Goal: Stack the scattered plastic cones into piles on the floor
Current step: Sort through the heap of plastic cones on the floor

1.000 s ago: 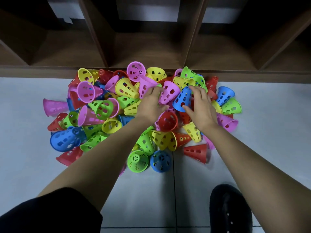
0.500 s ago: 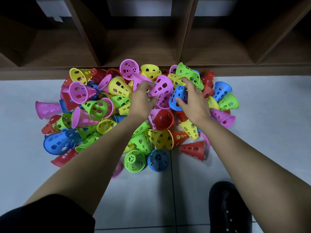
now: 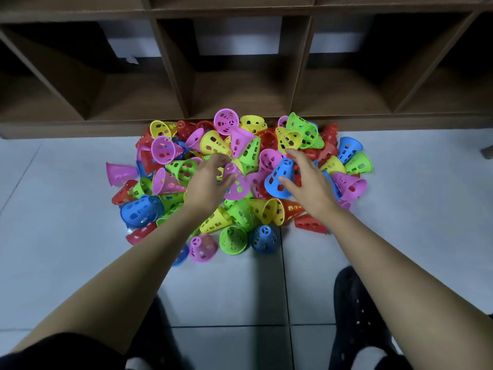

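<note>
A heap of perforated plastic cones [image 3: 213,141] in pink, yellow, green, blue and red lies scattered on the grey tiled floor [image 3: 80,249] in front of a shelf. My left hand [image 3: 209,182] is over the middle of the heap. It pinches the narrow end of a pink cone [image 3: 237,186] whose wide mouth faces me. My right hand [image 3: 310,185] reaches in from the right. Its thumb lies on the front of a blue cone [image 3: 277,180] and its fingers go round behind it. Loose cones such as a green one [image 3: 233,240] lie at the heap's near edge.
A low wooden shelf unit [image 3: 240,84] with open compartments stands right behind the heap. Bare floor tiles lie to the left, right and in front. My dark shoes [image 3: 357,316] are at the bottom of the view, near the heap's front.
My left hand has pulled a pink cone out of the heap toward me. My right hand has closed round the blue cone, which now stands tip up. The view has pulled back.
</note>
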